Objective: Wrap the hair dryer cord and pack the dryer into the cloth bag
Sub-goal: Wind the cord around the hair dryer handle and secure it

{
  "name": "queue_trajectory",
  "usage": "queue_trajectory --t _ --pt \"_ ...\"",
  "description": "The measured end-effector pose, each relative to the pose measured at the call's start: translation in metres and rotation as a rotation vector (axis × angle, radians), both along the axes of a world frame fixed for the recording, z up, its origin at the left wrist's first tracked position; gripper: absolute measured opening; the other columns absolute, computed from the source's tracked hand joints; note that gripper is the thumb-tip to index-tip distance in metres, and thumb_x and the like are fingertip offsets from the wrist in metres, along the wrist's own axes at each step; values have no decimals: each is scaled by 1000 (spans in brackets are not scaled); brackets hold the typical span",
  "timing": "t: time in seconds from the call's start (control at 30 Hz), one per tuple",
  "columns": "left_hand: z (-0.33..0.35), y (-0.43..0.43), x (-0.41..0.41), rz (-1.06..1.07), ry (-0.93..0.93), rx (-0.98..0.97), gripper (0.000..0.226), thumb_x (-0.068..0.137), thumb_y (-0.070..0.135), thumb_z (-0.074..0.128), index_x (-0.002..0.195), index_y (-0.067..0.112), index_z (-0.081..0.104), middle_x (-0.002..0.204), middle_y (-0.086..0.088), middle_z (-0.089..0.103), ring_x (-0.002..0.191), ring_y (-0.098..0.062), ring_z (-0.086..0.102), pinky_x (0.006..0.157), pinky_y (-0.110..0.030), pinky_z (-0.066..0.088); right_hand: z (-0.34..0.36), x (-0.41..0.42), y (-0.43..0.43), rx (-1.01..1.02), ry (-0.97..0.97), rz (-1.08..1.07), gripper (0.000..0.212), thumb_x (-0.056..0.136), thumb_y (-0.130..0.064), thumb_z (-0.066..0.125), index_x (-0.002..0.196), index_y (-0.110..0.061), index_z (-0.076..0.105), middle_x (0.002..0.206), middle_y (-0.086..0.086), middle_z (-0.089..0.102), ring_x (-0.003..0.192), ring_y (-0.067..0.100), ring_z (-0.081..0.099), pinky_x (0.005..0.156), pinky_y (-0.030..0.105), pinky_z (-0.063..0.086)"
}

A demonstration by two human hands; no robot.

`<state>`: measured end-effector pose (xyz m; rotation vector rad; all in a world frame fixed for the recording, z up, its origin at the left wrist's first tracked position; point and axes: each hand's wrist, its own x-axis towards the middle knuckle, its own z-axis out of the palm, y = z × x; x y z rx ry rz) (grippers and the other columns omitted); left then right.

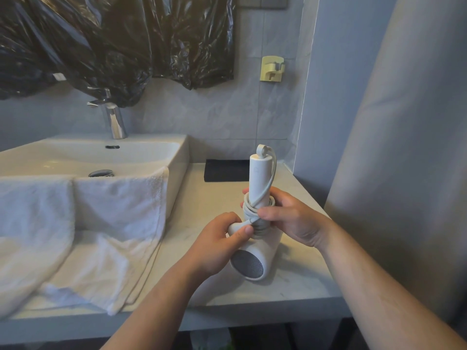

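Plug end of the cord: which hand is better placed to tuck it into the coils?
Left. The left hand already pinches the plug beside the coils; the right hand steadies the hair dryer.

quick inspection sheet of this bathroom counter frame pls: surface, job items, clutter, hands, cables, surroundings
Surface: pale stone counter, dry as far as visible.
Job's things: white hair dryer held handle-up, grille toward camera; dark flat item at the wall, possibly the cloth bag, cannot tell.
Clutter: white towel draped over the sink edge.
Grippers: left hand pinches the plug end; right hand grips the handle.
Cables: cord coiled round the handle, one loop running up to its tip.
Surroundings: faucet, black plastic sheet, yellow wall holder.
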<state>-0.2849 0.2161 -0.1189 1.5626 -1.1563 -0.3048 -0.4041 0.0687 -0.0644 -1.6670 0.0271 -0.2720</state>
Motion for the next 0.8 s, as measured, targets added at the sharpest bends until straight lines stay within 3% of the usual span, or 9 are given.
queue_trajectory --t 0.1,0.23,0.47,0.67,0.73,0.8 --pt "0 2 0 0 30 -20 65 69 64 59 81 0 56 68 9 48 63 -5 42 56 -15 33 2 -5 -1 -102 27 -55 46 72 -31 72 115 -20 62 106 2 65 103 16 62 103 43 44" --pt "-1 4 0 21 55 -40 65 67 64 61 82 1 56 64 17 48 61 -2 41 56 -14 33 1 -9 -1 -95 -15 -77 32 76 -27 71 108 -28 67 105 0 67 105 17 62 105 45 42" --pt "0 6 -4 -4 63 -42 47 68 58 62 80 14 59 66 22 55 63 3 47 59 -11 37 10 -8 0 -21 -52 -97 58 65 -37 73 117 -15 59 108 8 63 101 19 61 93 36 46" --pt "1 4 -10 36 47 -127 19 77 30 65 89 14 65 84 12 63 75 -2 57 65 -17 49 28 2 9 -36 -221 -292 69 49 -61 85 99 -19 63 100 9 67 90 19 63 83 36 51" --pt "0 3 -11 16 50 -131 20 79 28 63 93 14 66 92 8 66 80 -5 59 68 -17 49 26 8 13 -104 -193 -363 50 58 -46 87 90 -16 62 89 9 67 82 19 64 76 38 51" --pt "1 3 -10 -26 52 -107 16 81 28 62 92 17 66 82 16 66 73 -5 56 66 -15 45 25 12 13 -143 -180 -415 24 67 -24 82 78 -14 63 75 6 64 72 19 62 71 40 49"
